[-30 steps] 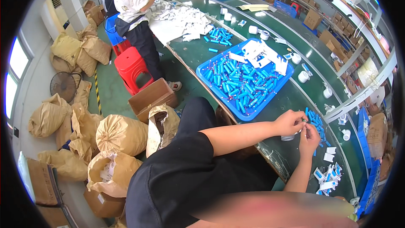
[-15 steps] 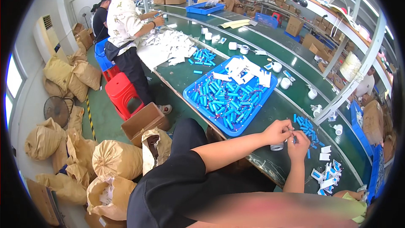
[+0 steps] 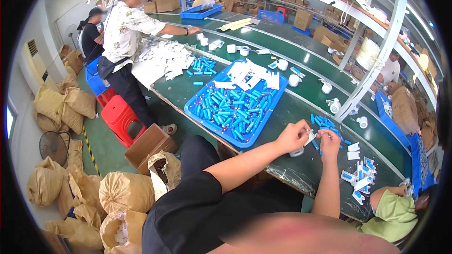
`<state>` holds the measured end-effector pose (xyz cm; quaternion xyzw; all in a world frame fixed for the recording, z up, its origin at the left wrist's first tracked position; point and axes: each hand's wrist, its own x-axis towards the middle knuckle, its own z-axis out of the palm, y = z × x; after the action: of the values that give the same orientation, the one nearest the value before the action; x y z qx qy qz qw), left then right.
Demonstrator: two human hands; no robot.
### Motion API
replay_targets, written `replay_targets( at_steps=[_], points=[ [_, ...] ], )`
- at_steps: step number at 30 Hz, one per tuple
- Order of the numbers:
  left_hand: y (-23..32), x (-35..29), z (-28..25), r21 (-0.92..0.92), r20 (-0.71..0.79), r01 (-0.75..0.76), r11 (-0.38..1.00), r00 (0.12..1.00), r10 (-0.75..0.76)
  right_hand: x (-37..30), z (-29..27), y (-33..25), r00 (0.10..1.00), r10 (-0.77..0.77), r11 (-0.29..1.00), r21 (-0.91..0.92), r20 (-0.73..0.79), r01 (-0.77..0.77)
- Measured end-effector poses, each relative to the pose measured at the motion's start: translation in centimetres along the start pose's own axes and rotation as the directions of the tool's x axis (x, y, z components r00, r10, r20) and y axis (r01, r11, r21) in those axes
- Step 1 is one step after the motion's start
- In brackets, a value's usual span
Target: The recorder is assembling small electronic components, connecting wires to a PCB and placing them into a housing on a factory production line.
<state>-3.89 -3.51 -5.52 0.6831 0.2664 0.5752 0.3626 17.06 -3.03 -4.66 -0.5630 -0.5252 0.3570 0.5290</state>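
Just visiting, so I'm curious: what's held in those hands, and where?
The left hand pinches a small white piece by its left side; whether the right hand grips it too cannot be told.

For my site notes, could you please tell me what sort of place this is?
Probably a small-parts assembly workshop: a blue tray heaped with blue cylinders, people along a long green bench, and bulging sacks on the floor.
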Motion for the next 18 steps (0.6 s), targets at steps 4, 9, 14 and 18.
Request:
replay_targets(
  at_steps=[4,9,14,18],
  points=[
    [0.1,0.8,-0.3,0.039,-0.022,-0.004,0.999,1.0,0.005,-1.2,0.3,-0.6,0.982,-0.154,0.986,0.081,0.107,0.146],
    [0.3,0.6,-0.3,0.006,0.01,-0.051,0.999,0.999,0.051,-1.9,2.2,-0.3,0.913,-0.362,0.932,0.061,0.189,0.357],
    [1.1,0.3,0.2,-0.029,0.039,-0.041,0.999,0.998,0.042,-2.2,1.6,0.0,0.886,-0.413,0.909,0.048,0.211,0.413],
    [0.6,0.1,-0.3,0.031,0.055,-0.002,1.0,0.998,0.0,-2.3,2.3,-0.1,0.882,-0.409,0.912,0.086,0.235,0.4]
  ],
)
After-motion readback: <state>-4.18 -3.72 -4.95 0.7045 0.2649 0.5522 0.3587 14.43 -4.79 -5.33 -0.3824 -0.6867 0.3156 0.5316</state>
